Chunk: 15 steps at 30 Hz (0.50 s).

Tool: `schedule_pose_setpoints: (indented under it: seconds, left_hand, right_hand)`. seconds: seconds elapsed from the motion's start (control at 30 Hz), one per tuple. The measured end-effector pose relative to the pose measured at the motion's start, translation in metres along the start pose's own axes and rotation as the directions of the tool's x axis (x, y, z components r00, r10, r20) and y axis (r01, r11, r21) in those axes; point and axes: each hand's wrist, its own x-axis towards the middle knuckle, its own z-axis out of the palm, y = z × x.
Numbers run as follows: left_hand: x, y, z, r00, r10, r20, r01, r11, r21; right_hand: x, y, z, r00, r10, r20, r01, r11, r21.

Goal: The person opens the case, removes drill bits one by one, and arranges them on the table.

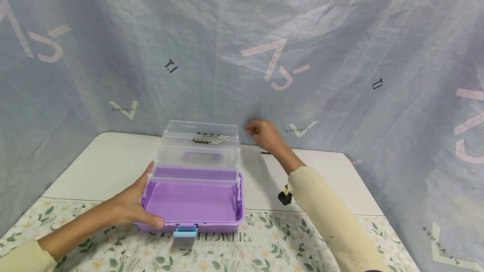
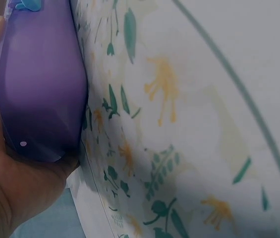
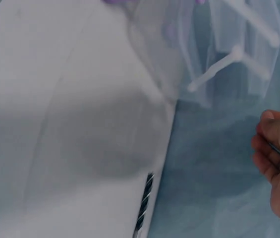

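A purple toolbox point(image 1: 194, 202) stands open on the table, its clear plastic trays point(image 1: 196, 154) raised in tiers behind. My left hand point(image 1: 132, 202) grips its left end, thumb at the front edge; the left wrist view shows the same hand round the purple wall point(image 2: 43, 84). Several drill bits point(image 1: 209, 139) lie in the upper trays. To the right of the trays, my right hand point(image 1: 264, 133) is raised with curled fingers. In the right wrist view it pinches a thin drill bit point(image 3: 276, 148), mostly hidden by the fingers. Another drill bit point(image 3: 144, 203) lies on the table below.
A black object with a yellow mark point(image 1: 285, 195) is on the table beside the right sleeve. A light blue latch point(image 1: 185, 231) sticks out at the box's front. Grey-blue printed cloth point(image 1: 211, 53) hangs close behind the trays. A floral mat point(image 1: 264, 251) covers the near table.
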Motion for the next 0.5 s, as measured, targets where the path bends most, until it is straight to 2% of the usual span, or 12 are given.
schedule_pose_setpoints:
  seconds: [0.1,0.3,0.5]
  left_hand:
    - [0.000,0.000,0.000,1.000,-0.007,-0.001,0.007,1.000,0.011]
    - [0.000,0.001,0.000,1.000,-0.029,-0.007,0.030,0.998,0.048]
    - [0.000,0.000,0.000,0.999,-0.033,-0.005,0.033,0.998,0.055]
  right_hand:
    - [0.006,-0.012,0.001,1.000,-0.020,-0.007,0.020,1.000,0.007]
    - [0.014,-0.041,0.007,0.997,-0.069,0.030,0.068,0.997,0.020]
    - [0.024,-0.060,0.014,0.986,-0.150,0.070,0.152,0.988,-0.012]
